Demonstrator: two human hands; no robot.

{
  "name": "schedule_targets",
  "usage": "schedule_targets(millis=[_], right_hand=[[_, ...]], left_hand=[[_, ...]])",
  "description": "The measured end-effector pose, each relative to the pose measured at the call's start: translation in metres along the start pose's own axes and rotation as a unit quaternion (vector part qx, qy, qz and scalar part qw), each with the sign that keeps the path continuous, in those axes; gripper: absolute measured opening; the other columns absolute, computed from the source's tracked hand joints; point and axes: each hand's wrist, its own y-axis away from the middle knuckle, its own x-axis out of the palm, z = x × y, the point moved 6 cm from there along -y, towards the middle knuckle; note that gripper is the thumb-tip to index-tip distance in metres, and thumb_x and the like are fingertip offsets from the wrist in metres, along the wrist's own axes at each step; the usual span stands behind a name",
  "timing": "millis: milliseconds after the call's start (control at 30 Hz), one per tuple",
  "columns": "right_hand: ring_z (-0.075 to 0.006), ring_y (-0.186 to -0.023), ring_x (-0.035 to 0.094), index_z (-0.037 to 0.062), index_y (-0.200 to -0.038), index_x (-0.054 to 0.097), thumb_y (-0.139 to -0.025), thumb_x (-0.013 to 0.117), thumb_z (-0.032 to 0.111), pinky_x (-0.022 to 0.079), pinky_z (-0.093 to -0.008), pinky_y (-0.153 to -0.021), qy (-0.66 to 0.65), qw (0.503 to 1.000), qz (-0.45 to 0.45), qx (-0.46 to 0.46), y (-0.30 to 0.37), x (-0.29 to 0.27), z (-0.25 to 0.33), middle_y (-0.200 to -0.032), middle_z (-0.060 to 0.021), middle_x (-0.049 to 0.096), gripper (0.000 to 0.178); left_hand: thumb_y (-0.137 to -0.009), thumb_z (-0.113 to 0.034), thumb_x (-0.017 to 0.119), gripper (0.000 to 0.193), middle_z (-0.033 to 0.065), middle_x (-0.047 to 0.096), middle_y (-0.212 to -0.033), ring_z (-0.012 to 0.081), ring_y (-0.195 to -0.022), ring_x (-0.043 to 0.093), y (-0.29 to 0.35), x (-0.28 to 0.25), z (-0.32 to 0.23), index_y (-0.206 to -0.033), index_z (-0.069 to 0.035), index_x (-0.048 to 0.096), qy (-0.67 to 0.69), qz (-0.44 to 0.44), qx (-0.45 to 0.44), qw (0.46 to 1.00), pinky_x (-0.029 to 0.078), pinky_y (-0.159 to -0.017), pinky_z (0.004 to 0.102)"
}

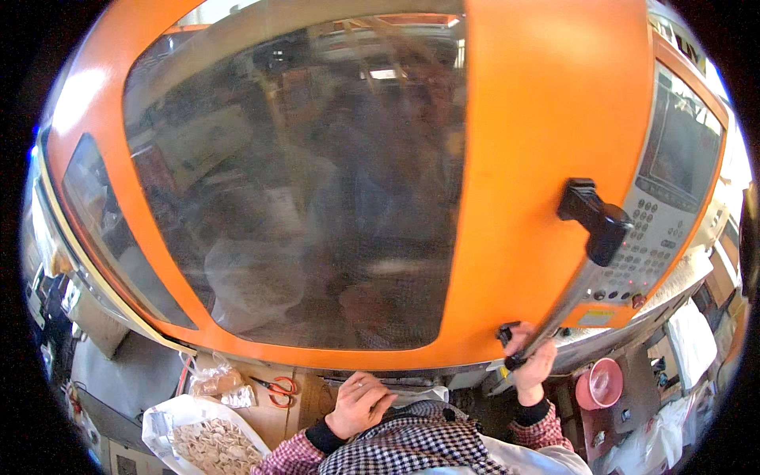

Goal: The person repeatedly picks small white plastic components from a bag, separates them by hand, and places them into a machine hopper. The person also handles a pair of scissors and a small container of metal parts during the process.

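My right hand (536, 370) is closed around the lower end of a long grey metal door handle (564, 305) with black end mounts. That handle is fixed to the orange sliding door (514, 158) of a large machine. In front of my waist is my left hand (360, 405), its fingers curled and together below the door's lower edge. Its palm faces away, so anything inside it is hidden. A dark window (317, 174) fills much of the door, and the interior behind it shows only dimly among reflections.
A control panel (661, 206) with a screen and buttons is at the right. Red-handled scissors (279, 392) and a clear plastic bag (218, 380) lie on a board at lower left. Beside them is a white sack (162, 427) of small beige pieces. A pink bucket (599, 385) stands at lower right.
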Motion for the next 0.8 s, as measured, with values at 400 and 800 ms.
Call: schedule_targets(millis=[400,800], right_hand=[[-0.0321,-0.079,0.059,-0.0031,-0.113,0.052,-0.075,0.067,0.007,0.049,-0.0377,-0.068,0.185,0.932,0.206,-0.232,0.011,0.109,0.022,-0.093,-0.0159,0.061,0.042],[-0.0069,-0.055,0.051,-0.0002,-0.108,0.054,-0.094,0.043,0.005,0.04,-0.0226,-0.048,0.038,0.989,0.139,-0.039,-0.07,0.166,-0.095,-0.07,-0.0032,0.058,0.019]], left_hand=[[-0.082,-0.022,0.064,0.049,0.0198,0.056,-0.106,0.0302,-0.09,0.058,-0.055,0.002,-0.021,-0.117,0.004,0.042,0.061,-0.03,-0.069,0.995,0.045,-0.08,0.037],[-0.089,-0.003,0.054,0.009,0.0061,0.054,-0.06,0.0121,-0.053,0.052,-0.014,-0.059,0.027,-0.082,0.002,0.051,0.047,-0.38,-0.295,0.876,0.042,-0.051,0.0249]])
